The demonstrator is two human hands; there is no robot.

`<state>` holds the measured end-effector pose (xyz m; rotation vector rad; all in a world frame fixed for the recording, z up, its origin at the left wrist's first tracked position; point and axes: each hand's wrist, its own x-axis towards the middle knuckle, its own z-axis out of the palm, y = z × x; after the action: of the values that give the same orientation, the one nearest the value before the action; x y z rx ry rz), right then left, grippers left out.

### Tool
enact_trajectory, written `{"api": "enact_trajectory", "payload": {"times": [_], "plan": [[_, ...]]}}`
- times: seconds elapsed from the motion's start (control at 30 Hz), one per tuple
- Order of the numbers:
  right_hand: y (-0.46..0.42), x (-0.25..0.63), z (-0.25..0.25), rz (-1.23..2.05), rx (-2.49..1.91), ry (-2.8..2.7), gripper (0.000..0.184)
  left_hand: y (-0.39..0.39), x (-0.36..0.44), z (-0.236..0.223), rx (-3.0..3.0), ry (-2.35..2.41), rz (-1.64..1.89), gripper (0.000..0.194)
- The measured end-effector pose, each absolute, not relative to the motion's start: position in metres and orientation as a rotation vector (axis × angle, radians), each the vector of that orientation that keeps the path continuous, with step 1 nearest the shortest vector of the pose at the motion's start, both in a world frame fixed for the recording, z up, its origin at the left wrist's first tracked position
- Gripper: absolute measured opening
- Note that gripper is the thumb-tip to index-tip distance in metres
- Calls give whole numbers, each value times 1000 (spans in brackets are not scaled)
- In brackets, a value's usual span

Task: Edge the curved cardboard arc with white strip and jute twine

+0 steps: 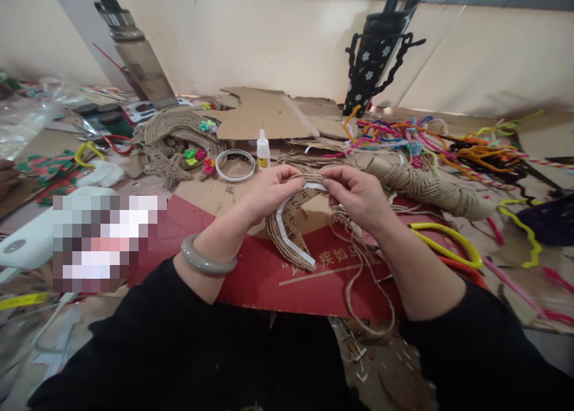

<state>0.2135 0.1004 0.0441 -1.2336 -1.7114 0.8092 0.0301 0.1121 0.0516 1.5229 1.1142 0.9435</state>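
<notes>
Between my two hands is a crescent-shaped piece of cardboard (293,222) with a white tape strip along its face and rows of jute twine on its outer edge. My left hand (278,186) grips its upper left part, fingers closed. On the upper right end, my right hand (354,189) pinches the cardboard and twine. A loose length of jute twine (352,285) hangs in a loop below my right hand. Beneath lies a red cardboard sheet (251,279) with printed characters. A small glue bottle (263,151) stands just beyond my left hand.
A twine roll (430,189) lies at right, near yellow-handled scissors (448,237) and tangled pipe cleaners (417,142). Twine-covered crescents (174,130), a tape roll (235,166) and a white device (45,225) are at left. Two tall bottles, one grey (143,64), one black (376,52), stand behind.
</notes>
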Motion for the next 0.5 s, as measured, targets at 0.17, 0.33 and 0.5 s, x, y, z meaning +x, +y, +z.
{"api": "enact_trajectory", "payload": {"times": [0.17,0.33,0.5], "plan": [[98,213,45,822,-1229,-1750,18,110,30,52,1609,1073,870,20],[100,212,44,873,-1205,-1701,25,111,29,52,1590,1074,911,20],[101,212,44,871,-1182,-1629,26,112,29,52,1529,1101,949,19]]}}
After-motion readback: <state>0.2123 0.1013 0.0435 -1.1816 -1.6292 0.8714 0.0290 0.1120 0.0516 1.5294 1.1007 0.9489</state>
